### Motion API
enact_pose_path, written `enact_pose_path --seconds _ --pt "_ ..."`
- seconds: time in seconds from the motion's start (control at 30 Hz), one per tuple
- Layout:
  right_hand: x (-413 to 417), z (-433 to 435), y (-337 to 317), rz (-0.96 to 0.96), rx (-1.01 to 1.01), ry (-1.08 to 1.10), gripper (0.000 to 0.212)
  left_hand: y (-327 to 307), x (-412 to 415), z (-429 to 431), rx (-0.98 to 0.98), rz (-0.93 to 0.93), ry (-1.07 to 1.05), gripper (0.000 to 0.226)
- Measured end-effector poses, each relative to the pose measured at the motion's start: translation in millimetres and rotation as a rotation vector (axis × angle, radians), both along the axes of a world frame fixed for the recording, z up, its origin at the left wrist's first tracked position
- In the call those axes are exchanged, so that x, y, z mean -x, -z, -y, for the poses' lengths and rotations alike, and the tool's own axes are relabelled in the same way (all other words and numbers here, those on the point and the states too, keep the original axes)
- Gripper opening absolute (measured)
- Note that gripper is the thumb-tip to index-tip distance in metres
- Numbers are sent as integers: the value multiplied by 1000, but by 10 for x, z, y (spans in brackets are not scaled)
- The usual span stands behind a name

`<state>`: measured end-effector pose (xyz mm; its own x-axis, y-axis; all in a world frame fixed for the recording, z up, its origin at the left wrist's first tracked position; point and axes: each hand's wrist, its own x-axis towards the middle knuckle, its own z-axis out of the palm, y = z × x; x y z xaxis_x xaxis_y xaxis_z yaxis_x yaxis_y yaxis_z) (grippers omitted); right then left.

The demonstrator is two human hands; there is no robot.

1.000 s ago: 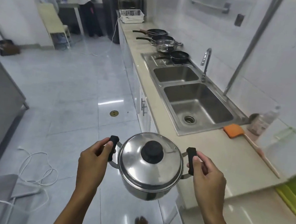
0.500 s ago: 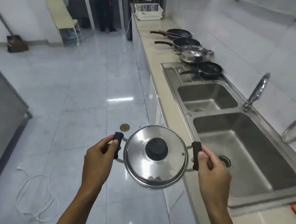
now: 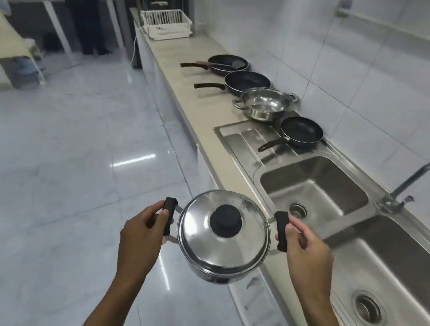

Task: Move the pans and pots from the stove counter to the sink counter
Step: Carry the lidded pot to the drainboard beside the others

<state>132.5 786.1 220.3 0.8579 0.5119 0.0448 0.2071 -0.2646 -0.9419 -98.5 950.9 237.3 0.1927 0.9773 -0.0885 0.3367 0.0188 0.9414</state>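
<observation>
Premises: a kitchen. Evidence: long beige counter (image 3: 182, 74) against white-tiled wall, stainless double-bowl sink (image 3: 313, 188) with drainboard and chrome tap (image 3: 428, 183), frying pans (image 3: 248, 82) and a steel pot (image 3: 264, 104) on the counter, white dish rack (image 3: 166, 24) at its far end

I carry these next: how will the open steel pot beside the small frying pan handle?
The open steel pot looks empty, so probably light. Its rigid metal should not flex. Two side handles suggest a steady two-handed lift; the polished wall may be slippery.
</observation>
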Motion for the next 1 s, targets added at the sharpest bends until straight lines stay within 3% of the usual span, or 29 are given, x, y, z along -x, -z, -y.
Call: enact_pose_path --seconds 0.23,0.57,0.83,1.0 --pt "-449 -1522 140 -44 40 121 17 139 -722 -1832 -29 -57 133 26" --pt "-1548 -3387 600 -106 182 352 26 578 -2373 -4174 -13 -170 413 31" --pt "-2098 -4152 672 -150 312 516 34 788 -3649 -5276 -72 -190 671 31" --pt "-2273 -4450 754 -203 337 665 31 983 -4172 -5667 0 -171 814 30"
